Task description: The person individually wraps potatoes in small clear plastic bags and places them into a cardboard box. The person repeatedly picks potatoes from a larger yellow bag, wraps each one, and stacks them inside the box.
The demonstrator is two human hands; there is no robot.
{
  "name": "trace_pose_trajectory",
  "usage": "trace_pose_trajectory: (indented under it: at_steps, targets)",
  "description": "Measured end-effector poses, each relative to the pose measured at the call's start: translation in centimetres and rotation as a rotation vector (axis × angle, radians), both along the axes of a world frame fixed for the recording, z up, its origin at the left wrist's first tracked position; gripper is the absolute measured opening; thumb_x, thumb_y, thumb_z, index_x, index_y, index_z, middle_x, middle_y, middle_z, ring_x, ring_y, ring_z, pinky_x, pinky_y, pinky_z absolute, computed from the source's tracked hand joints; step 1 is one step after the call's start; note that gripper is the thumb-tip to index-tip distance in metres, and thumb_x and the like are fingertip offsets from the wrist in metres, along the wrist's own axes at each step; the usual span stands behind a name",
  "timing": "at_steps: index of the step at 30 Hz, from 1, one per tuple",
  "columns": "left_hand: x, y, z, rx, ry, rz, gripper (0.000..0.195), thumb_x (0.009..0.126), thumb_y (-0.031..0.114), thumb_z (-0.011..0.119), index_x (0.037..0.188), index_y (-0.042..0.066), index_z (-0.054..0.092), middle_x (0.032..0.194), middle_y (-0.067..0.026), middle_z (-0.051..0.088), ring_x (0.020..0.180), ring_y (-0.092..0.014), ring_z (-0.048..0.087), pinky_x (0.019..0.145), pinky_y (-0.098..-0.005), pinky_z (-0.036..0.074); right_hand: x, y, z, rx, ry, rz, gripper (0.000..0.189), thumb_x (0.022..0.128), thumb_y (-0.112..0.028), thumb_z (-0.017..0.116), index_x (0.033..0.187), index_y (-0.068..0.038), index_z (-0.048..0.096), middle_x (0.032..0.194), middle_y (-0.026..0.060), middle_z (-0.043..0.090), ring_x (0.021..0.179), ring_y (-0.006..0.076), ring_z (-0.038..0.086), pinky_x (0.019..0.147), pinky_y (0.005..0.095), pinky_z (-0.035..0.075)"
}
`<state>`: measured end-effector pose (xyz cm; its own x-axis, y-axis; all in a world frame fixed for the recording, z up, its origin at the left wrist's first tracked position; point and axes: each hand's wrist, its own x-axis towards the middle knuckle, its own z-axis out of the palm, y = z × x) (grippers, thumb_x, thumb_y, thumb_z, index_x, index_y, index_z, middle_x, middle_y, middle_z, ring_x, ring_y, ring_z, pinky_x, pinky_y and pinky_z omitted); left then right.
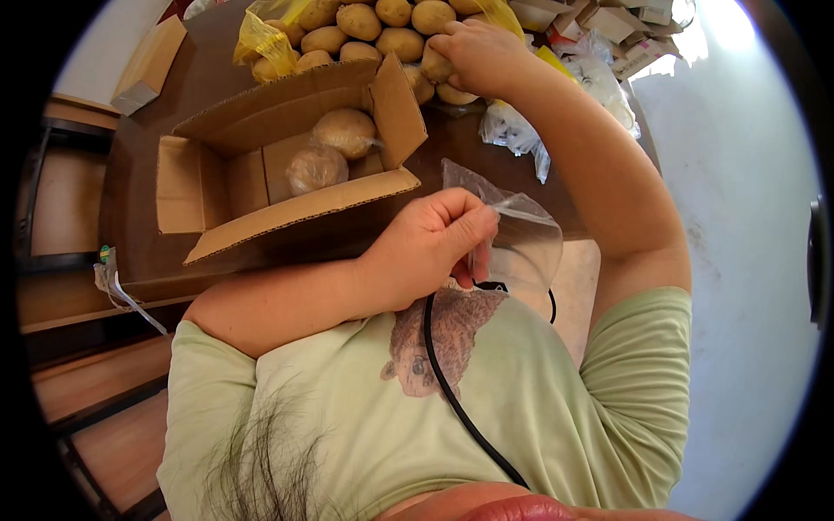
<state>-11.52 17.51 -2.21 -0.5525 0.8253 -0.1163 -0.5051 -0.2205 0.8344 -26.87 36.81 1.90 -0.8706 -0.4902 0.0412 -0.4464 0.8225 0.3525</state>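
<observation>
My left hand (433, 244) pinches a clear plastic bag (531, 228) in front of my chest; the bag hangs to the right of the fingers and no potato shows in it. At the far side of the table, my right hand (479, 55) has its fingers around a potato (435, 64) at the edge of a pile of potatoes (399, 44) on a yellow plastic bag (264, 49). An open cardboard box (287, 215) lies left of my left hand. Inside it are two potatoes, one (345, 132) behind the other (317, 169), each with clear plastic film about it.
Crumpled clear plastic bags (515, 130) lie right of the pile. Several small cartons (609, 26) are heaped at the back right. A long cardboard box (150, 65) stands at the table's (137, 176) back left. A black cable (449, 391) runs down my shirt.
</observation>
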Motion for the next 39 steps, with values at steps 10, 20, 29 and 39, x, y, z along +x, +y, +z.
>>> trace_pose_trajectory:
  at_steps: [10,20,29,39]
  targets:
    - [-0.1,0.8,-0.1,-0.043,-0.116,0.080,0.020,0.099,0.026,0.047,0.091,0.008,0.053,0.074,-0.0032,0.058,0.065,-0.013,0.059,0.055,-0.0266,0.049,11.8,-1.1,8.3,-0.702,0.087,0.061,0.045,0.075,-0.020,0.072,0.113,-0.001,0.059,0.101,0.0127,0.063,0.095,0.0239,0.061,0.084,0.0353,0.048]
    - [0.1,1.7,-0.4,0.020,-0.114,0.154,0.021,0.098,0.027,0.048,0.090,0.008,0.052,0.072,-0.0037,0.058,0.063,-0.013,0.057,0.055,-0.0268,0.047,21.8,2.6,2.3,-1.593,-0.850,-0.185,0.051,0.083,-0.024,0.068,0.119,0.008,0.050,0.105,0.0086,0.061,0.094,0.0137,0.056,0.083,0.0295,0.048]
    - [-0.6,1.9,-1.5,-0.056,-0.077,0.202,0.017,0.097,0.023,0.049,0.089,0.009,0.053,0.074,-0.0022,0.059,0.066,-0.011,0.057,0.057,-0.0257,0.048,19.4,1.0,-0.5,-0.525,-0.249,-0.191,0.040,0.076,-0.031,0.066,0.097,0.002,0.057,0.095,0.0154,0.063,0.088,0.0317,0.063,0.074,0.0366,0.051]
    - [-0.3,2.2,-1.3,-0.132,-0.065,0.258,0.015,0.098,0.021,0.048,0.095,0.008,0.055,0.076,-0.0007,0.059,0.071,-0.010,0.059,0.061,-0.0251,0.050,16.8,1.0,-2.7,-0.299,-0.270,-0.090,0.035,0.080,-0.030,0.063,0.095,0.001,0.061,0.098,0.0138,0.062,0.094,0.0293,0.062,0.079,0.0376,0.051]
